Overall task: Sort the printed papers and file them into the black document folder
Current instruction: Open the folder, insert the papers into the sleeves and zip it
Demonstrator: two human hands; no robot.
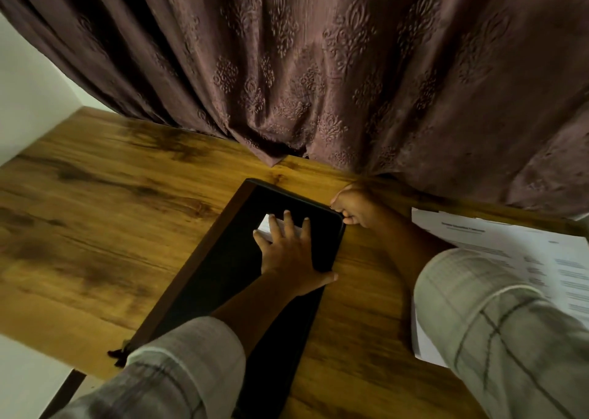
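At the table [95, 227], my flat, open-fingered left hand [287, 256] presses a sheet [266, 227] into the black document folder [229, 275]; my right hand [353, 211], curled on its corner, should hold it steady.

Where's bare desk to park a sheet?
Free: wide bare wood of the table left of the black folder, up to the curtain. Tight: strip between folder and printed papers, crossed by the right forearm; right hand grips its corner, left hand presses it.

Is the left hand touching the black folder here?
Touching. The head view shows the left hand laid flat on the black folder, fingers spread across a white paper.
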